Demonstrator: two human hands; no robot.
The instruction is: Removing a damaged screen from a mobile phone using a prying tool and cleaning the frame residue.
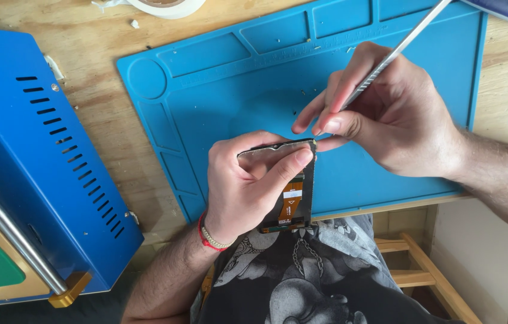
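Head view: left hand (248, 183) grips a phone screen panel (293, 186) upright over the near edge of the blue mat (218, 84), thumb across its top edge, orange flex cable facing the camera. Right hand (386, 114) pinches metal tweezers (395, 54), fingertips touching the panel's top right corner. Blue metal box (32, 156) sits left on the wooden surface (101, 120), tape roll (167, 6) at the top edge.

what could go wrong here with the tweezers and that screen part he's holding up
1. The left hand holds the phone display panel off the blue silicone mat, over the table edge and the lap; a slip might drop it.
2. The metal tweezers in the right hand work at the panel's top corner; too much force might chip it.
3. The orange flex cable lies exposed beside the thumb and could crease.
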